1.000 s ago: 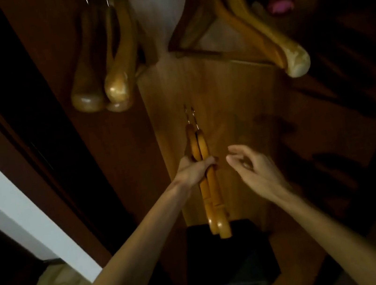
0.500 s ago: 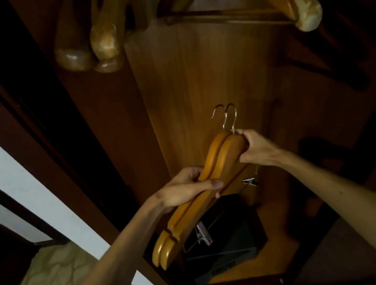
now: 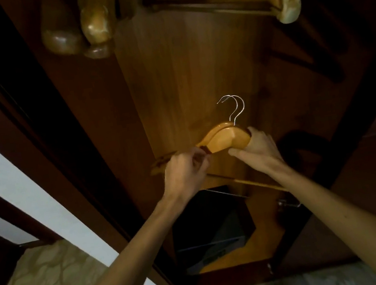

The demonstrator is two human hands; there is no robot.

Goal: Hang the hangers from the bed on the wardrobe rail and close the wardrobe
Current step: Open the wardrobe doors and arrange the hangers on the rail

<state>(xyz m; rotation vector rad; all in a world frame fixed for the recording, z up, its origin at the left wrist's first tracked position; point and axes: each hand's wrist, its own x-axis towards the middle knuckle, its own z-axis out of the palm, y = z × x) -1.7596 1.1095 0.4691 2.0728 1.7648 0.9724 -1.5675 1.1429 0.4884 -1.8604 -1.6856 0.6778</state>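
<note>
1. Hangers point(image 3: 225, 141): two stacked, in front of the open wardrobe point(image 3: 190, 68), below the hung ones.
2. Left hand point(image 3: 184, 175) pinches one arm; right hand point(image 3: 257, 151) grips the shoulder.
3. Risk: hooks point(image 3: 234, 108) tangle while separating, and one hanger drops.

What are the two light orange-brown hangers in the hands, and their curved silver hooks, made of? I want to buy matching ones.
The two light orange-brown hangers look like wood with a smooth, glossy varnish: faint grain and a soft sheen show. Their curved silver hooks seem to be thin bright metal wire, probably chromed steel, though the dim light leaves that open.
</note>
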